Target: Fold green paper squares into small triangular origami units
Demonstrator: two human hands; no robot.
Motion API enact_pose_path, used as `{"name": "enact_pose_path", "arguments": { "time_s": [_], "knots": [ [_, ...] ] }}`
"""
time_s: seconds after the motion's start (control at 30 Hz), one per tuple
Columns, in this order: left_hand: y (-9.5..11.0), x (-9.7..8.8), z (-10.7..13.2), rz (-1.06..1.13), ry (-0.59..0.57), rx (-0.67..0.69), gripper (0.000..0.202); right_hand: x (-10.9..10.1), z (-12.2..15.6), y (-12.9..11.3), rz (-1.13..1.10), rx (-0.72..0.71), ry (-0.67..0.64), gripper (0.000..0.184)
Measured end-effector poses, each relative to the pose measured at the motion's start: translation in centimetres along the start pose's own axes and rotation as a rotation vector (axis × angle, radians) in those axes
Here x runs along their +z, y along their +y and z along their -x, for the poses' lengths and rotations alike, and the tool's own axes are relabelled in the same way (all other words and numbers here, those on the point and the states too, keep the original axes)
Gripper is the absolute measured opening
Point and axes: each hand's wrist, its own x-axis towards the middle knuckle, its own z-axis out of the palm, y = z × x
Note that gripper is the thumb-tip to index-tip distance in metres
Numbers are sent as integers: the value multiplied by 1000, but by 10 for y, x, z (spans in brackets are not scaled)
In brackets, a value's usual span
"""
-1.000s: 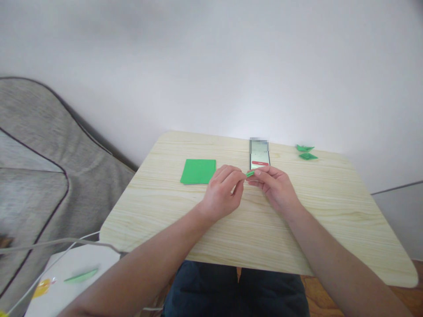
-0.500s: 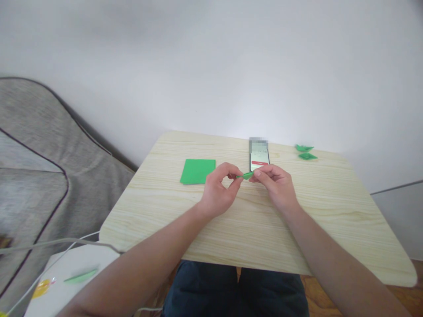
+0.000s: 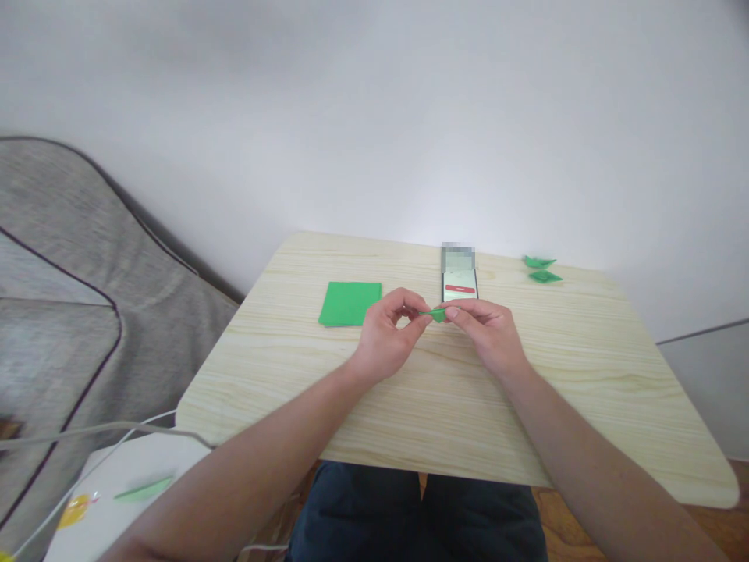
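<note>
A small folded green paper piece (image 3: 436, 314) is pinched between both hands just above the light wooden table (image 3: 445, 414). My left hand (image 3: 387, 336) grips its left tip with thumb and forefinger. My right hand (image 3: 488, 334) pinches its right end with fingers pressed together. Left of my hands a flat green paper square (image 3: 349, 303) lies on the table. A phone (image 3: 459, 275) with a lit screen lies just beyond my fingers.
Two small folded green paper shapes (image 3: 542, 269) sit at the table's far right corner. A grey cushioned seat (image 3: 64, 297) stands on the left. Below left, a white surface (image 3: 126, 488) carries a green paper strip (image 3: 143, 489), cables and a yellow item.
The hands have drawn slightly apart, so more of the green piece shows between them. The left fingers have curled into a pinch on its tip.
</note>
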Motion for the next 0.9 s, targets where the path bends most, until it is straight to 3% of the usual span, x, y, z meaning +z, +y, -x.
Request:
{"name": "enact_pose_path", "arguments": {
  "time_s": [0.27, 0.57, 0.7, 0.9],
  "knots": [
    [-1, -2, 3, -121, -1, 132, 8, 3, -2, 11, -213, 107, -56, 23],
    [0, -2, 5, -190, 15, 206, 9, 2, -1, 7, -201, 122, -85, 23],
    [-1, -1, 3, -118, 35, 134, 8, 1, -1, 8, -114, 99, -79, 25],
    [2, -2, -3, 42, 55, -88, 17, -1, -1, 5, -24, 0, -50, 23]
  ]
}}
